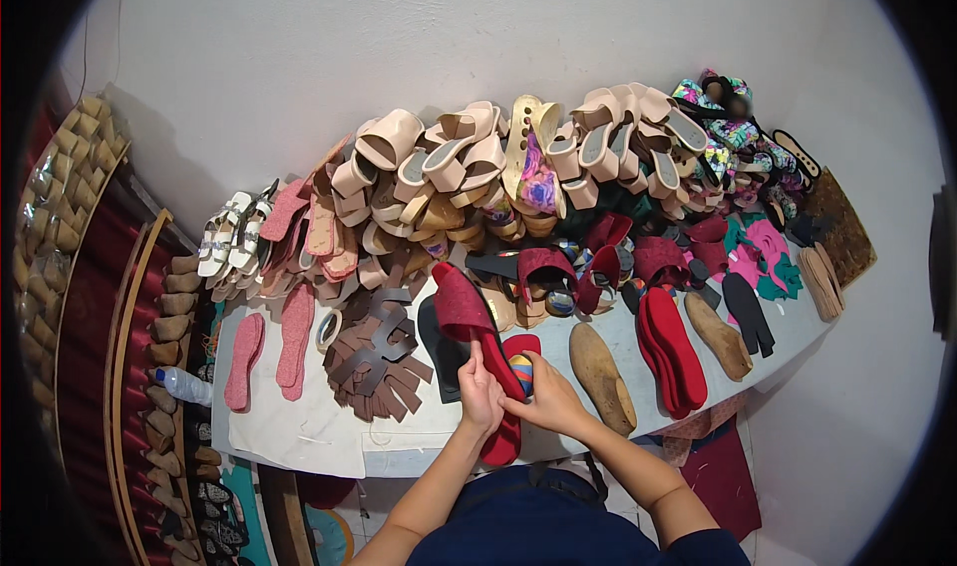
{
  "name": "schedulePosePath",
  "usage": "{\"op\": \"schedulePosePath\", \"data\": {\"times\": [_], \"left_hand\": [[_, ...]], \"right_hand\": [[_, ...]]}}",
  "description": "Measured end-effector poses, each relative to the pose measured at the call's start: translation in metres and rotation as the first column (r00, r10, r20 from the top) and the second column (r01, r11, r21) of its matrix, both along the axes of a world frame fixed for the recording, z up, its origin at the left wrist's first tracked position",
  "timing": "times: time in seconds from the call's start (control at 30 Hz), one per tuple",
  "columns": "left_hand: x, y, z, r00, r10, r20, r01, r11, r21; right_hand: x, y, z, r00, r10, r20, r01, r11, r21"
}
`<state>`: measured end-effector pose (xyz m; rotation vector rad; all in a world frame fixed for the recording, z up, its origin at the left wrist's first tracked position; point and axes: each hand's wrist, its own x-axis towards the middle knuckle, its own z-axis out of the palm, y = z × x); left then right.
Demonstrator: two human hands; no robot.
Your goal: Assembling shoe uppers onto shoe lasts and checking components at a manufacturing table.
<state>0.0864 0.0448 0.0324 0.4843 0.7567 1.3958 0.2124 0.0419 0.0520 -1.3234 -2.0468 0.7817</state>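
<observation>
A red slide sandal [508, 407] with a dark red strap [467, 312] is held over the front of the table, its toe pointing away from me. My left hand [480, 395] grips it from the left, one finger stretched toward the strap opening. From the other side my right hand [550, 397] closes on the sandal, its thumb at the sole's edge. Beside the right fingers shows a colour-striped rounded piece [521, 367]; whether it is joined to the sandal I cannot tell. A dark sole [435, 342] lies to the left, partly covered.
Wooden shoe lasts [602, 377], red soles [670, 352], pink soles [296, 342] and brown strap pieces [374, 367] lie on the table [299, 431]. Beige heeled sandals [469, 152] are piled along the wall. At left stands a rack of lasts [171, 327] with a bottle [184, 385].
</observation>
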Motion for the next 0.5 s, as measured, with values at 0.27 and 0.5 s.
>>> {"op": "schedulePosePath", "data": {"times": [0.27, 0.5], "left_hand": [[0.001, -0.005, 0.015, 0.993, -0.114, -0.033, 0.118, 0.976, 0.184], [-0.007, -0.007, 0.015, 0.975, -0.222, -0.002, 0.215, 0.942, 0.258]], "right_hand": [[0.012, 0.011, -0.030, 0.920, -0.111, -0.377, -0.025, 0.941, -0.337], [0.022, 0.017, -0.027, 0.563, -0.417, -0.714, -0.347, 0.665, -0.662]]}}
